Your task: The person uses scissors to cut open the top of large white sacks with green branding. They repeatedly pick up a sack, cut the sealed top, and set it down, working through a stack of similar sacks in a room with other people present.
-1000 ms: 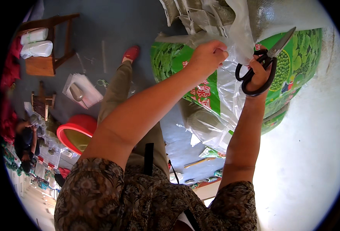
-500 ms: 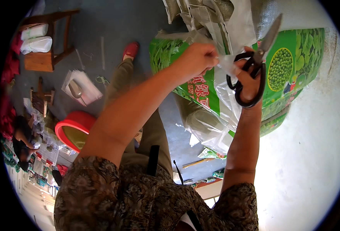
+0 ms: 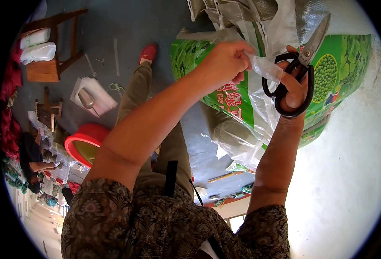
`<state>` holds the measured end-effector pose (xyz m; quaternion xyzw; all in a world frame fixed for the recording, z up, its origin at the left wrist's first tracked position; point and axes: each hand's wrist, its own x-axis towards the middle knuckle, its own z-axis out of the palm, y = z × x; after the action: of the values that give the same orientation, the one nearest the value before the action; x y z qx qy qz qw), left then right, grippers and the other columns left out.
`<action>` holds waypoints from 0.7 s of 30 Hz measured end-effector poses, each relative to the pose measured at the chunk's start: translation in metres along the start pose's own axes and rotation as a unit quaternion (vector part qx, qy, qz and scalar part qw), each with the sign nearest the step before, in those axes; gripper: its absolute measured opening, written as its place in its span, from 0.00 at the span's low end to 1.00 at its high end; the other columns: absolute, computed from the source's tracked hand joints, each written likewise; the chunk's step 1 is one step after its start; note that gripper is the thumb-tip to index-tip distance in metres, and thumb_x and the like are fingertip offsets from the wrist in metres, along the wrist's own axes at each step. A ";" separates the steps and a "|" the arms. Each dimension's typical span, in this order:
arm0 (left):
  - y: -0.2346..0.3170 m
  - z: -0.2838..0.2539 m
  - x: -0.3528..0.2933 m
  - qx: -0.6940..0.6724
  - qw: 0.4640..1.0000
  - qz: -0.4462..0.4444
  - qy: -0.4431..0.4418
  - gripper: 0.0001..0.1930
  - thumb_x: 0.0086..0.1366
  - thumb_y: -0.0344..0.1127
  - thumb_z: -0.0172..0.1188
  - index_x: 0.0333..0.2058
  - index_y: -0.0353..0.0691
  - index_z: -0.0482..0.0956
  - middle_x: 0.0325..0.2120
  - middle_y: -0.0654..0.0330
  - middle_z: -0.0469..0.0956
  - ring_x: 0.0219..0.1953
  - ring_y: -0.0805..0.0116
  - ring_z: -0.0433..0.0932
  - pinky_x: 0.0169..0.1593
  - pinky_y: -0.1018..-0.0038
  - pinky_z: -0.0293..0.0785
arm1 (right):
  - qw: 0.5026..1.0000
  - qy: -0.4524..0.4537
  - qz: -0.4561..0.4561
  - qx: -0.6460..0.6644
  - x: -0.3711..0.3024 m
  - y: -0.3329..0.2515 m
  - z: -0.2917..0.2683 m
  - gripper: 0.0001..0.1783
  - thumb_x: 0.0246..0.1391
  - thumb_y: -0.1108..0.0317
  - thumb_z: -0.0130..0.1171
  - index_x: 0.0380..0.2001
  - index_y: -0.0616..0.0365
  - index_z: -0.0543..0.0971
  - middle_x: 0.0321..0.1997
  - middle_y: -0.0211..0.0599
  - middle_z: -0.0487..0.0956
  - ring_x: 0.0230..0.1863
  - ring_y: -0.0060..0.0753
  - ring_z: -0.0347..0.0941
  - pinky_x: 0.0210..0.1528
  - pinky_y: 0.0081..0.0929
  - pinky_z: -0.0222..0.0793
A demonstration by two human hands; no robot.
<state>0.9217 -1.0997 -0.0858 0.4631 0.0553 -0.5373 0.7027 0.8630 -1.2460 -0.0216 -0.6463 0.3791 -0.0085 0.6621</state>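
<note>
My left hand (image 3: 227, 64) is closed in a pinch on one end of a clear plastic strip (image 3: 264, 67). The strip stretches across to the fingers of my right hand (image 3: 294, 90), where its other end lies. Black-handled scissors (image 3: 315, 41) sit in my right hand, fingers through the loops, blades pointing up and to the right. Behind both hands stands a large green printed sack (image 3: 350, 64) with pictures of green beans and leaves. Crumpled clear plastic (image 3: 259, 97) hangs down its front, below the strip.
A red basin (image 3: 76, 137) stands on the floor at left. Near it a metal scoop (image 3: 86, 98) lies on flat clear bags (image 3: 105, 103). Farther left are a wooden chair (image 3: 43, 74) with white bundles and another person (image 3: 31, 157). A pale wall (image 3: 341, 185) rises at right.
Both hands have shifted slightly right, the right hand with the scissors farther. The gap between them has widened, and the plastic strip now shows stretched out between them.
</note>
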 end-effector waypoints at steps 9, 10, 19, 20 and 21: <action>-0.002 0.023 0.002 0.212 0.955 0.151 0.145 0.04 0.51 0.25 0.51 0.28 0.34 0.70 0.19 0.64 0.70 0.19 0.79 0.68 0.23 0.83 0.66 | 0.999 -0.024 -0.003 -0.021 -0.003 0.000 0.002 0.30 0.31 0.77 0.51 0.45 0.71 0.62 0.23 0.31 0.72 0.27 0.22 0.66 0.34 0.16 0.60; -0.005 0.022 0.006 0.194 0.959 0.152 0.140 0.04 0.51 0.25 0.51 0.28 0.34 0.70 0.19 0.64 0.70 0.19 0.79 0.68 0.23 0.83 0.66 | 0.999 -0.031 0.003 -0.025 -0.004 0.000 0.001 0.31 0.31 0.77 0.51 0.46 0.71 0.61 0.23 0.30 0.71 0.28 0.23 0.66 0.35 0.17 0.60; -0.003 0.009 0.003 0.079 0.989 0.085 0.096 0.07 0.49 0.20 0.51 0.29 0.35 0.68 0.21 0.64 0.69 0.18 0.78 0.68 0.20 0.82 0.67 | 0.997 -0.005 -0.044 -0.060 0.000 0.000 -0.004 0.27 0.33 0.77 0.52 0.43 0.69 0.63 0.24 0.30 0.70 0.27 0.20 0.64 0.33 0.15 0.58; -0.002 0.007 0.001 0.042 0.992 0.078 0.085 0.08 0.48 0.20 0.51 0.29 0.35 0.68 0.21 0.64 0.69 0.18 0.78 0.68 0.20 0.82 0.67 | 0.995 0.004 -0.055 -0.080 -0.001 0.000 -0.003 0.27 0.33 0.77 0.52 0.44 0.70 0.63 0.24 0.30 0.70 0.27 0.20 0.64 0.33 0.15 0.59; 0.000 0.005 -0.001 0.023 0.994 0.065 0.085 0.08 0.48 0.19 0.51 0.29 0.35 0.68 0.21 0.64 0.69 0.18 0.78 0.68 0.20 0.82 0.66 | 0.993 0.014 -0.065 -0.100 -0.002 -0.001 -0.003 0.28 0.33 0.77 0.52 0.44 0.70 0.62 0.24 0.30 0.70 0.26 0.20 0.64 0.33 0.15 0.59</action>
<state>0.9194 -1.1027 -0.0822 0.5255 0.0722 -0.4501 0.7184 0.8603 -1.2478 -0.0195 -0.7328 0.3443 -0.0229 0.5864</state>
